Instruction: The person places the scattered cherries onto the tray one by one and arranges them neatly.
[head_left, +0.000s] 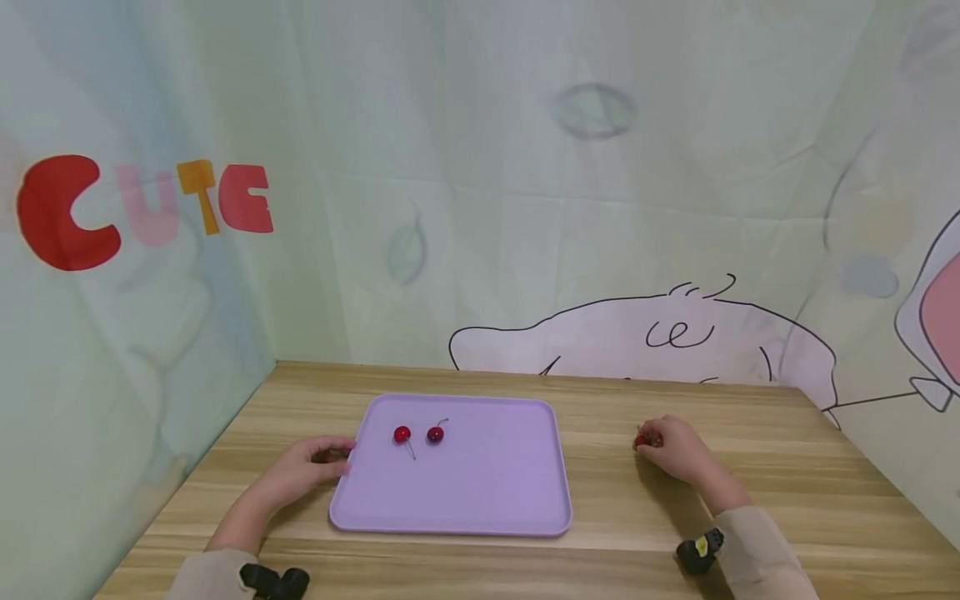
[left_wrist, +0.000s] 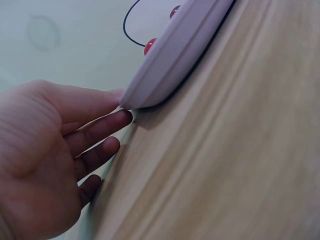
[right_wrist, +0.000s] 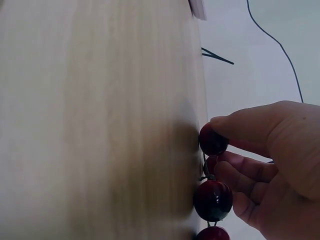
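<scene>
A purple tray lies on the wooden table with two red cherries on it, one cherry left of the other cherry, both with thin stems. My left hand is at the tray's left edge; in the left wrist view its thumb meets the rim and the index fingertip sits just under it. Right of the tray, my right hand pinches a dark red cherry with thumb and fingers, low over the table. Below it in the right wrist view are another cherry and a partly cut-off cherry.
The wooden table runs back to a pale printed curtain behind and at both sides. Bare wood lies between the tray and my right hand. A black wrist camera is strapped on the left sleeve, another camera on the right.
</scene>
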